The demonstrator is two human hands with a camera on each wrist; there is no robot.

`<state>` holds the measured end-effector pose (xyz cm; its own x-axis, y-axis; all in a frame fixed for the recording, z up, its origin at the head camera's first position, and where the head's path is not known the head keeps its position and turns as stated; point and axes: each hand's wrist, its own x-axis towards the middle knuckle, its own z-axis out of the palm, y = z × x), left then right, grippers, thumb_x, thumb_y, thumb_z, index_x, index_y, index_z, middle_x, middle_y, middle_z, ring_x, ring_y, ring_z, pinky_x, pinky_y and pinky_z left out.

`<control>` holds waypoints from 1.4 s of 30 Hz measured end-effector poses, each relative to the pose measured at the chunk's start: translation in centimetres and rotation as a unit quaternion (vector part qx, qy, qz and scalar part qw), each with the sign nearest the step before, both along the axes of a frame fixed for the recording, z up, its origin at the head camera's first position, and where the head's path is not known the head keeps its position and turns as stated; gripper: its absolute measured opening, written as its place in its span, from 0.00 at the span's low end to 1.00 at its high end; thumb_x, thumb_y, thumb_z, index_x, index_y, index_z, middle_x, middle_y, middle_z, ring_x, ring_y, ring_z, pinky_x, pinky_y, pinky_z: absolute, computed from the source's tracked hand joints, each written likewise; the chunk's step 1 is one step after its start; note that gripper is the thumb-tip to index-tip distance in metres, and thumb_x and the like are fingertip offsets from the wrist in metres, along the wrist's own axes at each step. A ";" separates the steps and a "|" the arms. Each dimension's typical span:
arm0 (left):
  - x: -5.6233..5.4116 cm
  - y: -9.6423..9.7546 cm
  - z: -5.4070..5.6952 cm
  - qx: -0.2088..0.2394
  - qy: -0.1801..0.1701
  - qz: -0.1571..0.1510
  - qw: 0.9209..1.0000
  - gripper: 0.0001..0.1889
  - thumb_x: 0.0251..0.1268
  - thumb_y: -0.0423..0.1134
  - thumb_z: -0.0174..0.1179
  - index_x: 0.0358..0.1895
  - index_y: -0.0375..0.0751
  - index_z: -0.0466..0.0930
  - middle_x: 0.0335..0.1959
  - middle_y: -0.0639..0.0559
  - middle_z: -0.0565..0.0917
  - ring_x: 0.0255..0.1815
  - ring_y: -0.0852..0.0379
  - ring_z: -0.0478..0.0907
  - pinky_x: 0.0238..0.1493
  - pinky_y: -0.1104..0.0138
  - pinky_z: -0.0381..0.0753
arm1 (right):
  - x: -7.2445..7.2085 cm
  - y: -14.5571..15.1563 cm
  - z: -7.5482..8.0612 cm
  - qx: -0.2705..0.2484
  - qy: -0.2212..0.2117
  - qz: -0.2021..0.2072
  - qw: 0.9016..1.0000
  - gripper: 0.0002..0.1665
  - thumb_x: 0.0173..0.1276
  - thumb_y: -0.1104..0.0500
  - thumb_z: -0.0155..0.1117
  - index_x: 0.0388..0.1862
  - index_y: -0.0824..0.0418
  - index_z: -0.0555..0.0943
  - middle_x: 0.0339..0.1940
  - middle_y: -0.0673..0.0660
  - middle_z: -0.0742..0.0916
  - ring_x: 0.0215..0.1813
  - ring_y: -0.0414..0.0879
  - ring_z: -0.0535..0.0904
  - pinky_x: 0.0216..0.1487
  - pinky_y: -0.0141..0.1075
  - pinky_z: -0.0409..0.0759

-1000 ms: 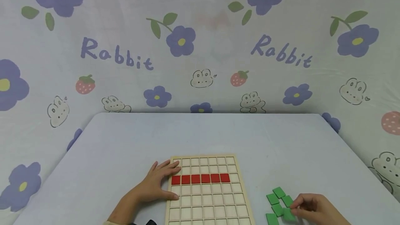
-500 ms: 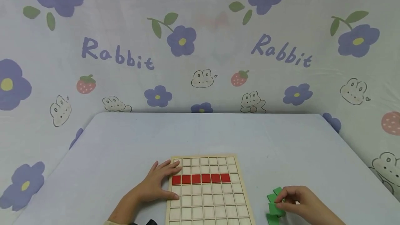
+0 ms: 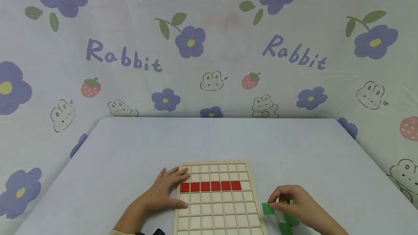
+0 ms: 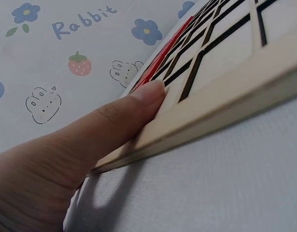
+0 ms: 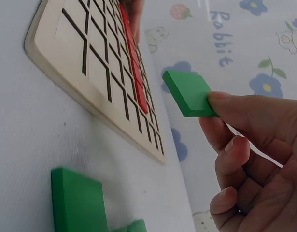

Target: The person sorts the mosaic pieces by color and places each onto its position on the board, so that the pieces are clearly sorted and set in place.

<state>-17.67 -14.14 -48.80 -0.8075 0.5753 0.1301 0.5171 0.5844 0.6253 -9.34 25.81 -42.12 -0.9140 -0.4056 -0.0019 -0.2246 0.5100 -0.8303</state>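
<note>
A wooden grid board (image 3: 215,209) with square cells lies on the table, and a row of several red square tiles (image 3: 215,185) fills most of its third row from the far edge. My left hand (image 3: 160,195) rests spread over the board's left edge; in the left wrist view the thumb (image 4: 134,106) lies across the rim. Between thumb and index finger my right hand (image 3: 295,204) pinches a green square tile (image 5: 190,94) by one corner, held up just right of the board. Loose green tiles (image 3: 285,228) lie below that hand, partly hidden by it.
The white table (image 3: 209,139) reaches back to a hanging cloth (image 3: 228,46) printed with flowers, rabbits and strawberries. A small black object (image 3: 158,231) shows at the bottom edge beside the left forearm.
My right hand has moved left and slightly farther from me, carrying the green tile from above the loose tiles to beside the board. The left hand stays on the board's edge.
</note>
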 end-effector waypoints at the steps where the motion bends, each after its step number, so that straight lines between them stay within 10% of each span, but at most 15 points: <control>1: 0.0 0.0 0.0 -0.001 -0.001 0.000 1.000 0.45 0.39 0.61 0.70 0.65 0.48 0.69 0.71 0.50 0.64 0.74 0.41 0.50 0.70 0.40 0.31 | -0.1 -0.3 0.0 -0.001 0.003 0.000 1.000 0.08 0.61 0.54 0.65 0.32 0.58 0.82 0.28 0.45 0.83 0.24 0.33 0.70 0.23 0.28 0.71; 42: -0.1 0.0 0.4 -0.001 -0.003 0.002 1.000 0.44 0.38 0.60 0.71 0.64 0.47 0.70 0.70 0.50 0.65 0.74 0.40 0.51 0.70 0.38 0.32 | -5.2 -11.8 1.1 -0.037 0.019 0.055 0.998 0.05 0.58 0.60 0.68 0.32 0.60 0.86 0.30 0.55 0.85 0.21 0.34 0.66 0.22 0.24 0.67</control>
<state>-17.74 -14.16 -48.44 -0.8102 0.5730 0.1236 0.5113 0.5875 0.6272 -14.59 13.99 -41.06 -0.8632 -0.5006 0.0656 -0.3072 0.4177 -0.8551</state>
